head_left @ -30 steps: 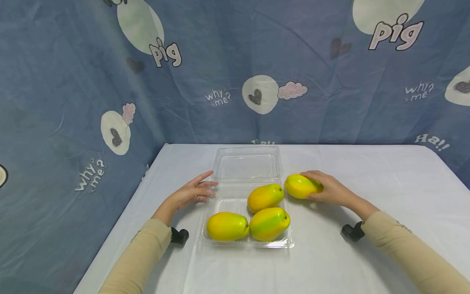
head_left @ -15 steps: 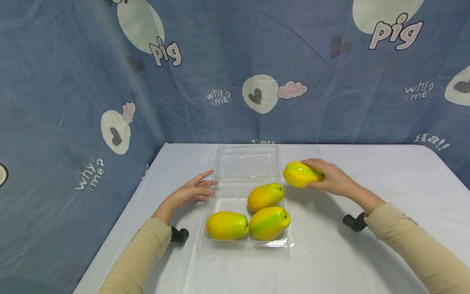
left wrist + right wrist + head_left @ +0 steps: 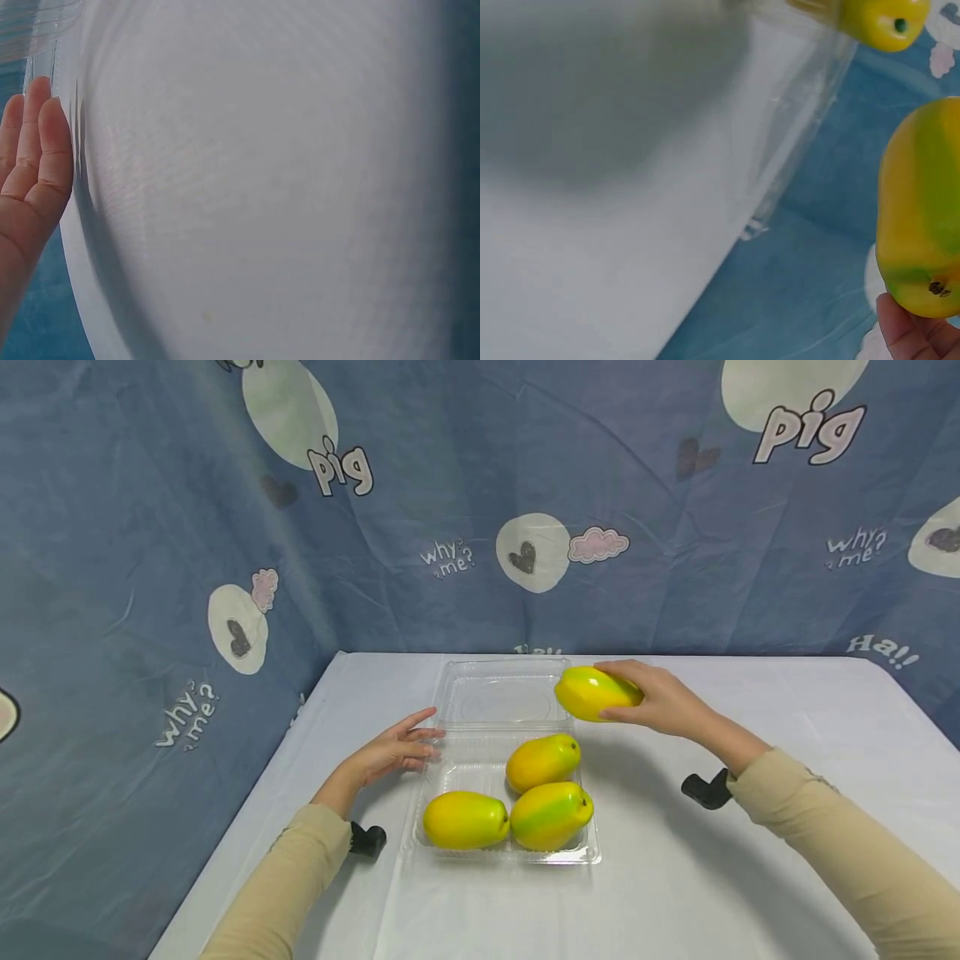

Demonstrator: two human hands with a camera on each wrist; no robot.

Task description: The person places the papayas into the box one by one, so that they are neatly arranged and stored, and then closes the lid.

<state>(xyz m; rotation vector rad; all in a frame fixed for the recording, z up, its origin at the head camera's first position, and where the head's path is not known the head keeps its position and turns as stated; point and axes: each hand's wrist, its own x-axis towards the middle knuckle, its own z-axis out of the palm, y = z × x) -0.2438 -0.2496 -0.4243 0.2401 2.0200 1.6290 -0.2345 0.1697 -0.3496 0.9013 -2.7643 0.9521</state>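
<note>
My right hand (image 3: 652,697) grips a yellow-green papaya (image 3: 596,693) between thumb and fingers, raised above the table by the container's hinge side. In the right wrist view that papaya (image 3: 922,210) shows its brown stem end, with fingertips (image 3: 900,326) under it. Three more papayas lie in the base of a clear plastic clamshell container (image 3: 450,768): one at front left (image 3: 465,820), one at front right (image 3: 551,816), one behind at the right (image 3: 543,762). At the container's left edge, my left hand (image 3: 390,750) holds nothing, its fingers extended; the left wrist view shows them straight.
The container's lid (image 3: 502,693) is folded back flat, away from me. A white cloth covers the table (image 3: 675,877). Blue printed curtains (image 3: 420,468) hang behind it and along its left side. A dark wrist camera (image 3: 707,790) juts from the right sleeve.
My right hand has lifted the papaya off the table beside the container, then carried it up and left toward the lid. My left hand and the other papayas have stayed put.
</note>
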